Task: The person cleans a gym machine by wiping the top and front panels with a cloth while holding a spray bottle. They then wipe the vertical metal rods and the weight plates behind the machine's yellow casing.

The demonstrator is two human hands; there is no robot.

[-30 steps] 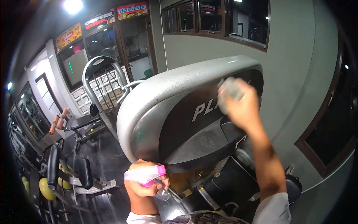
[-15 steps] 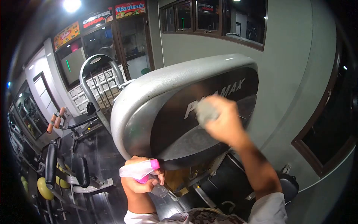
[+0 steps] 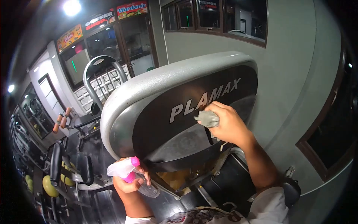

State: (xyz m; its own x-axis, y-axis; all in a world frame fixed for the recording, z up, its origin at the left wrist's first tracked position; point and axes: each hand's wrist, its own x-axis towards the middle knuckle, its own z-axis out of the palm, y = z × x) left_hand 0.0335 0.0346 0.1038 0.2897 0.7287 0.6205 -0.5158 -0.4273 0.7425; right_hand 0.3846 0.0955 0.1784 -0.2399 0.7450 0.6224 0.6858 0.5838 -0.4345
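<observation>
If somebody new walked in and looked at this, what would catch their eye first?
Probably the big silver-rimmed panel in the middle, with PLAMAX in pale letters across its dark face. Next, the grey cloth bunched in the right hand in front of it, and the pink-and-white spray bottle in the left hand at the panel's lower left edge.

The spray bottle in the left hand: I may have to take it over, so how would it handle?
The spray bottle looks clear and thin-walled, so it is probably light and may give if squeezed. Its bulky pink-and-white trigger head suggests it could tip if pushed near the top.
</observation>
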